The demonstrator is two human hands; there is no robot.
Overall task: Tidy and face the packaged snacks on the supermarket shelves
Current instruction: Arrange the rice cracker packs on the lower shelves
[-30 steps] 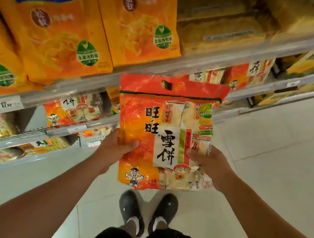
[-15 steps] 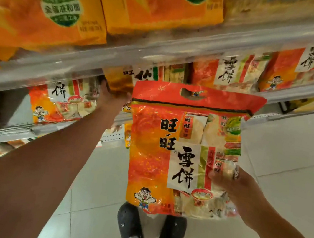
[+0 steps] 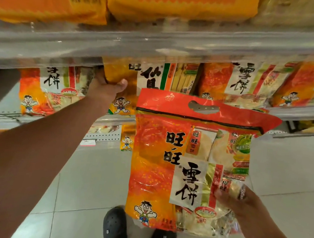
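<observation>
- The red-orange rice cracker bag hangs in the lower centre of the frame, out in front of the shelves, print facing out.
- The right hand pinches its lower right corner, thumb across the film.
- It looks light but bulky and slick, and the crackers inside are probably brittle; I'd hold an edge or the top handle slot, not squeeze the middle.
- The left hand, mid-left, curls its fingers round the edge of a yellow cracker bag on the middle shelf.

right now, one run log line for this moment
left hand: grips yellow snack bag on shelf | right hand: holds red rice cracker bag off shelf | step: facing
</observation>
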